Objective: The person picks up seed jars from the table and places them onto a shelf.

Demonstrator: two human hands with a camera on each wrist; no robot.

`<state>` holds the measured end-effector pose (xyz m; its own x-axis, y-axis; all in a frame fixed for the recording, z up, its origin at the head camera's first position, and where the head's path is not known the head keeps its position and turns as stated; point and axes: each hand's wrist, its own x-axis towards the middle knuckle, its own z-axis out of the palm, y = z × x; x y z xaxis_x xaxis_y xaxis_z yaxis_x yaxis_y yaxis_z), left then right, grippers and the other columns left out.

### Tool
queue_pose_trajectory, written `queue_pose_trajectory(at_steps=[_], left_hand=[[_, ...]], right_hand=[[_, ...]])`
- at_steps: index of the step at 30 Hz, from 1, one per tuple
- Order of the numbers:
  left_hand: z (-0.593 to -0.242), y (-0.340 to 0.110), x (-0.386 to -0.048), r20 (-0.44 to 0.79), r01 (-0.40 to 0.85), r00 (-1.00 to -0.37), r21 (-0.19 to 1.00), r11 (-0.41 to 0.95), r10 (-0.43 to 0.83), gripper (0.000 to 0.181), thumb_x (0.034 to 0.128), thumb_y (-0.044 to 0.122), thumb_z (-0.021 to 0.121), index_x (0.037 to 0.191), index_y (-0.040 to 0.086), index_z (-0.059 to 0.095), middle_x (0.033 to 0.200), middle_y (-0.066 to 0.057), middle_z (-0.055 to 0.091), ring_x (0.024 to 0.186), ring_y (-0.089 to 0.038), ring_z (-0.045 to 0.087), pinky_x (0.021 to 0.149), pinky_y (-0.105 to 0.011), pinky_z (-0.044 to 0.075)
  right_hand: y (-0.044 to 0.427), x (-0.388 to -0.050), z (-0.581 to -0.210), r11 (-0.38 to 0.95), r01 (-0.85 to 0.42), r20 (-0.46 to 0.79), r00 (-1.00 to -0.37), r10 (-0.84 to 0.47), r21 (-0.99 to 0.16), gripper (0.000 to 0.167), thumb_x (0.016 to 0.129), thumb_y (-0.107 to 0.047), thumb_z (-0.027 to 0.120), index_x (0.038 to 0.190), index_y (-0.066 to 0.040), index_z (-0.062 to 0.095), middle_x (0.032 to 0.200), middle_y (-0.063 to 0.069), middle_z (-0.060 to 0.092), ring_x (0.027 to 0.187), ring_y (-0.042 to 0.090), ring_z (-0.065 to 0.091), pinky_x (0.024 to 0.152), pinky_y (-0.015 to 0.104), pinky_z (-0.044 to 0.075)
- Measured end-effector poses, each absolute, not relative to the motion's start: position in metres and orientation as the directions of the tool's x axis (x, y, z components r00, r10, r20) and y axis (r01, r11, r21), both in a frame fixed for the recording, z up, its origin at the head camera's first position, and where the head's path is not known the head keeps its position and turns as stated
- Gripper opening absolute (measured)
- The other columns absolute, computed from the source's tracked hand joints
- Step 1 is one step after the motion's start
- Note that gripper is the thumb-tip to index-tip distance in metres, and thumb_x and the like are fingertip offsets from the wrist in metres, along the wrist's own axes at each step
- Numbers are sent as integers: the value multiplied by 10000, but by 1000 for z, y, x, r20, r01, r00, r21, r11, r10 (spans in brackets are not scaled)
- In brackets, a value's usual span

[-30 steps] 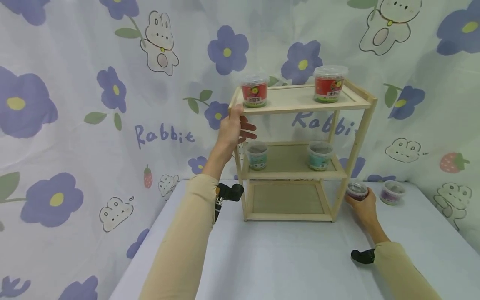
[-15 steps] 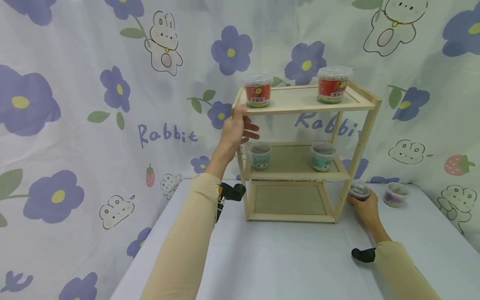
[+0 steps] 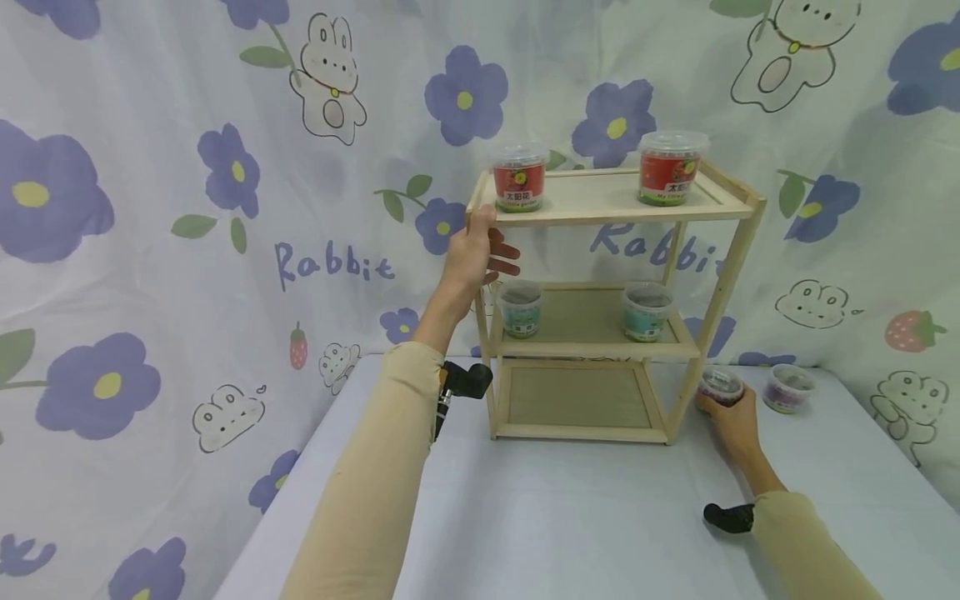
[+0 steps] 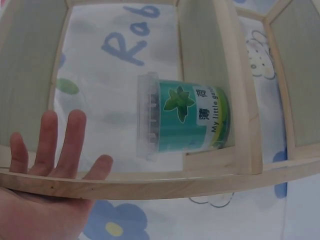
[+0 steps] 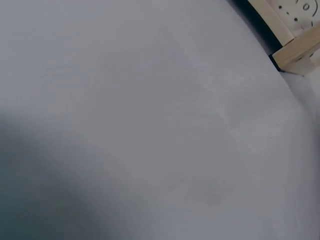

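The left hand (image 3: pixel 467 258) touches the upper left post of a three-tier wooden shelf (image 3: pixel 577 349); its fingers extend past the post, uncurled, in the left wrist view. Beside it on the middle tier stands a teal-labelled cup (image 3: pixel 520 308) (image 4: pixel 185 117). To the right of the shelf's right front post, the right hand (image 3: pixel 737 425) grips a clear-lidded cup with dark purple (image 3: pixel 720 387), partly hidden by the fingers. Neither that hand nor its cup can be made out in the right wrist view.
Two red-labelled cups (image 3: pixel 519 177) (image 3: pixel 670 168) stand on the top tier. Another teal cup (image 3: pixel 647 312) is on the middle tier's right. A purple-labelled cup (image 3: pixel 787 388) stands at the far right of the white table (image 3: pixel 570 517). A patterned curtain (image 3: pixel 150 317) hangs behind.
The head view has shifted slightly. Both hands keep their places, the left at the shelf post and the right on the purple cup; no cup has visibly moved on the shelf.
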<state>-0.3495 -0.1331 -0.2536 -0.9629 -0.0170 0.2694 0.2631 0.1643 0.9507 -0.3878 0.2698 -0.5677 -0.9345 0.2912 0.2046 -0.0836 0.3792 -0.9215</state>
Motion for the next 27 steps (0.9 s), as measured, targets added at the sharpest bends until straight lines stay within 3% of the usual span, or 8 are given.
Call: queue_pose_trajectory(at_steps=[8, 13, 16, 23, 27], left_hand=[[-252, -132, -348, 264, 257, -964, 954, 155, -26, 552, 987, 593, 339, 963, 75, 527, 965, -149, 727, 916, -375, 712, 996, -528, 448], [-253, -132, -348, 258, 250, -966, 956, 156, -28, 562, 984, 592, 341, 978, 63, 528, 996, -170, 725, 905, -361, 716, 992, -511, 454], [-253, -132, -349, 253, 244, -967, 957, 155, -36, 581, 980, 589, 343, 1007, 39, 526, 982, -155, 727, 893, -350, 720, 979, -496, 464], [-254, -131, -351, 258, 249, -965, 955, 159, -40, 557, 979, 592, 340, 970, 68, 529, 974, -156, 727, 847, -310, 729, 922, -462, 484], [-254, -132, -350, 261, 251, -965, 953, 169, -37, 569, 984, 591, 330, 987, 59, 531, 1029, -188, 722, 847, -304, 729, 899, -440, 486]], right_hand=[[273, -383, -573, 387, -138, 258, -925, 278, -912, 592, 905, -144, 707, 1376, 87, 433, 1214, 85, 530, 963, -89, 452, 832, 106, 356], [274, -376, -576, 391, -116, 235, -933, 272, -913, 625, 923, -193, 692, 1403, 79, 399, 1289, 134, 507, 991, -87, 426, 863, 159, 353], [272, -368, -574, 388, -115, 232, -935, 269, -915, 652, 929, -214, 687, 1410, 88, 368, 1300, 155, 486, 992, -90, 418, 859, 131, 349], [274, -356, -571, 388, -178, 275, -938, 210, -904, 578, 925, -181, 698, 1370, 64, 423, 1134, -64, 523, 988, -71, 479, 814, 88, 382], [274, -350, -568, 383, -165, 254, -948, 193, -909, 611, 935, -216, 690, 1387, 68, 391, 1151, -61, 508, 990, -71, 481, 810, 85, 389]])
